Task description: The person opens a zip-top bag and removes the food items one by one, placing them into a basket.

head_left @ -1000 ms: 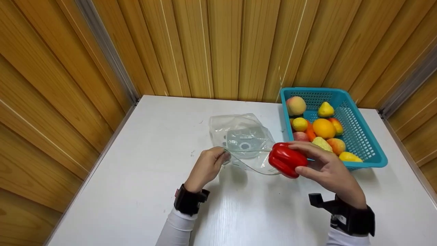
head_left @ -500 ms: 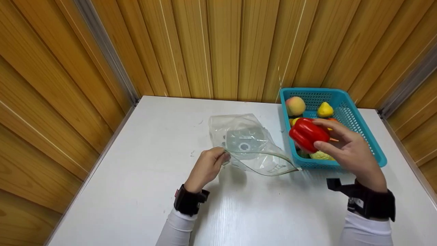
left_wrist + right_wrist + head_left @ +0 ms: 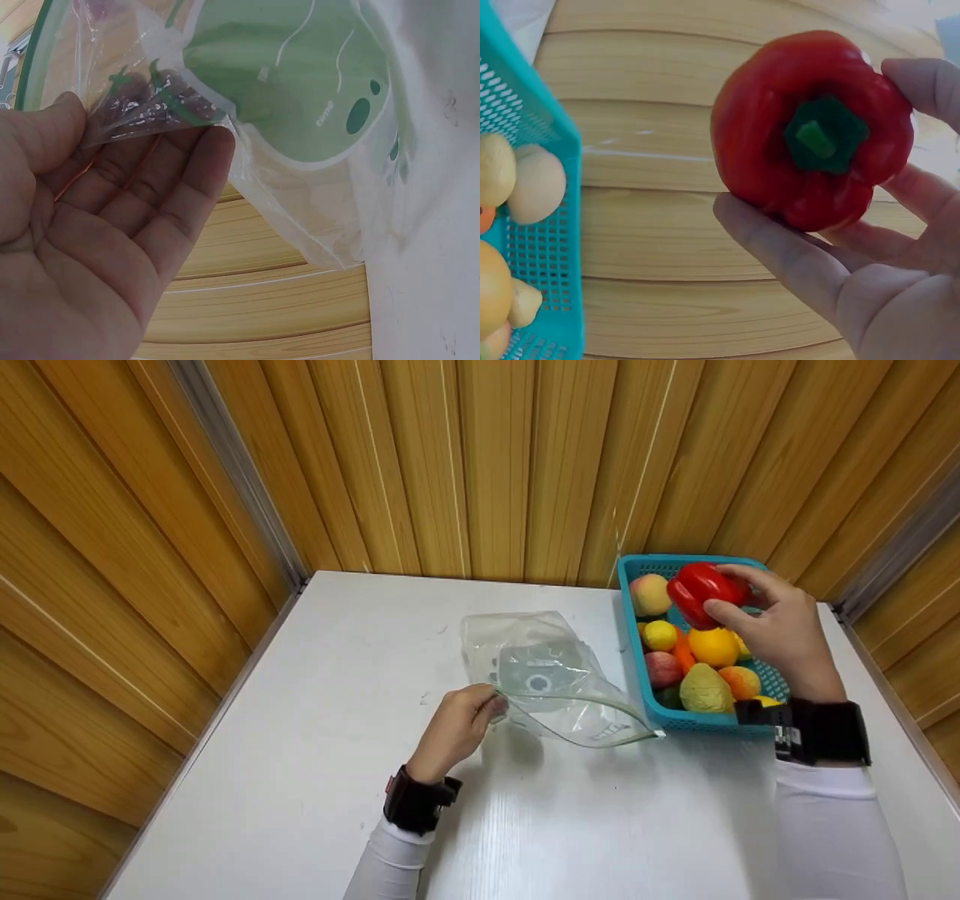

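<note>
My right hand [image 3: 784, 626] grips a red bell pepper [image 3: 703, 594] over the back part of a teal basket [image 3: 637, 667]. In the right wrist view the pepper's green stem [image 3: 821, 139] faces the camera, with thumb and fingers around its sides. With thumb and fingers, my left hand [image 3: 459, 727] pinches one corner of a clear zip bag [image 3: 551, 671] at its mouth. The bag lies on the table with its mouth gaping toward me. A green printed patch [image 3: 292, 82] covers its front in the left wrist view.
Inside the basket lie a peach [image 3: 651, 594], a lemon [image 3: 660, 635], an orange [image 3: 712, 647], a red apple [image 3: 664, 668], a green pear [image 3: 706, 688] and other produce. A wooden panel wall [image 3: 495, 472] rises behind the white table [image 3: 337, 675].
My right hand has carried the bell pepper away from the bag's mouth, up and right to over the basket. It has left the bag's right corner; the left hand stays at its corner.
</note>
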{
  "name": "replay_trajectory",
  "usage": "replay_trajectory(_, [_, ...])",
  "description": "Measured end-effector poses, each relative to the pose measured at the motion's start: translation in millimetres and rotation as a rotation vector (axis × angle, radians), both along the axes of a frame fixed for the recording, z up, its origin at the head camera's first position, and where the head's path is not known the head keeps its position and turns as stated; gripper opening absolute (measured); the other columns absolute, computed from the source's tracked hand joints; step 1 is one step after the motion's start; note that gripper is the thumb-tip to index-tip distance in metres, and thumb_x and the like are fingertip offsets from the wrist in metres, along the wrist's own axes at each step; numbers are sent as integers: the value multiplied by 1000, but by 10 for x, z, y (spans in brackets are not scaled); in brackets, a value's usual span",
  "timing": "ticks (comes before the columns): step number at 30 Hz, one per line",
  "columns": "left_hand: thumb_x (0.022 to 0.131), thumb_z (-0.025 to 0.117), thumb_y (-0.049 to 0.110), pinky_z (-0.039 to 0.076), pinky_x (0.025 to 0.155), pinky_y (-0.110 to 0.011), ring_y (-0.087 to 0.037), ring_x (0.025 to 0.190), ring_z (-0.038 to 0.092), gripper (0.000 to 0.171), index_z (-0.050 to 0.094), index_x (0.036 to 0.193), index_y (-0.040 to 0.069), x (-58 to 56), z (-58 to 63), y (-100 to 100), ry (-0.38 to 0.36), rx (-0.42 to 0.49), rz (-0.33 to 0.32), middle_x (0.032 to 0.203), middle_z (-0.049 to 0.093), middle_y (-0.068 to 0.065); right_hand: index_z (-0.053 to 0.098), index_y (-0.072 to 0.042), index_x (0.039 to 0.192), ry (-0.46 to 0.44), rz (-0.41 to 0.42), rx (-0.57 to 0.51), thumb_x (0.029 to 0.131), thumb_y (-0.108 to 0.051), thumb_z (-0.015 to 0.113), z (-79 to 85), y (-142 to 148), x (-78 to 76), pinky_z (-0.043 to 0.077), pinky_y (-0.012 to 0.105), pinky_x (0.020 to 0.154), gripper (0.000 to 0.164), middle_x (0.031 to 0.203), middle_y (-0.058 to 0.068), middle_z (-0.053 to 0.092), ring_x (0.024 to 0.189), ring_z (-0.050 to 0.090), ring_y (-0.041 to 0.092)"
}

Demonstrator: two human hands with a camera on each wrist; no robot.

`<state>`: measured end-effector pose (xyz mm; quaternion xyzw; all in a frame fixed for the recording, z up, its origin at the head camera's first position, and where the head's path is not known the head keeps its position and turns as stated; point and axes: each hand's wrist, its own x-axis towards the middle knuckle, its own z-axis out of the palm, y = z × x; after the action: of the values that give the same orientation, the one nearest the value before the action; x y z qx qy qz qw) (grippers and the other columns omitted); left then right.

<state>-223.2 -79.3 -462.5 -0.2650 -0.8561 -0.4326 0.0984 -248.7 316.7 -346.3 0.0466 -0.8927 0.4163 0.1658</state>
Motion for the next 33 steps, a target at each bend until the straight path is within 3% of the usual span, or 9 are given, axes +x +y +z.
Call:
replay_trajectory(7, [103,63,13,47,66,-25,-8,73,52,16,72,93,6,14,9,-5,8,-1,6,84,66,0,56,-9,147,-55,-46,61,100,-39,69,-51,97,-293,41,17,75,57,141,28,55,112,50,39])
replay_trajectory(11, [103,63,14,48,68,-25,-8,76,54,15,74,97,6,18,9,-2,-9,-6,6,87,68,0,52,-5,149,-111,-42,95,101,-41,66,-93,151,-435,54,44,94,62,147,31,49,121,48,49])
replay_trajectory(14, [103,63,14,49,69,-25,-8,77,55,16,75,100,4,17,8,1,-24,-10,6,90,70,-1,50,-2,149,-132,-33,115,102,-41,64,-145,185,-521,44,68,101,63,147,33,47,123,46,53])
replay_trajectory(23, [103,63,13,54,75,-27,-9,87,63,16,76,108,5,17,9,9,-46,-3,3,101,75,-4,50,3,146,-159,-35,207,104,-36,59,-368,284,-749,49,67,93,58,140,38,50,115,48,54])
replay_trajectory(33, [102,63,12,55,75,-27,-9,87,64,17,76,108,2,20,1,7,-28,-3,-6,99,75,-5,43,10,148,-289,-20,287,104,-28,57,-624,347,-913,45,67,97,60,137,41,47,116,44,55])
